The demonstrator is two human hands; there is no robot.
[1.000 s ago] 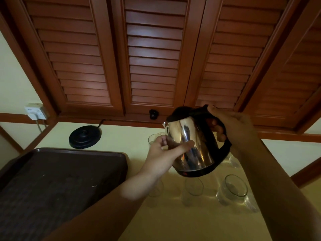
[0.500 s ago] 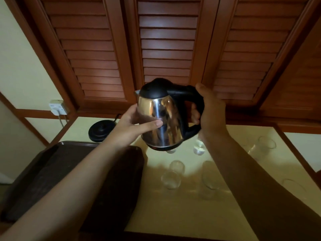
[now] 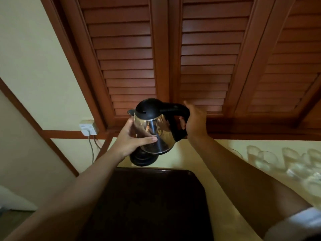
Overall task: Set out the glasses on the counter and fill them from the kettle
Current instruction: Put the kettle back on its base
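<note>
A steel kettle (image 3: 156,131) with a black lid and handle hangs upright just above its round black base (image 3: 141,159) at the back of the cream counter (image 3: 205,164). My right hand (image 3: 194,119) grips the black handle. My left hand (image 3: 133,140) cups the shiny body from the left, thumb across the front. Several clear glasses (image 3: 265,158) stand in a cluster on the counter at the far right, well away from the kettle.
A dark brown tray (image 3: 152,202) lies on the counter right in front of me, below the kettle. A wall socket (image 3: 87,128) with a plug and cable sits to the left. Louvred wooden shutters (image 3: 205,58) rise behind the counter.
Both hands have carried the kettle left, from over the glasses to above its base, and turned it upright. The glasses now lie far right in view.
</note>
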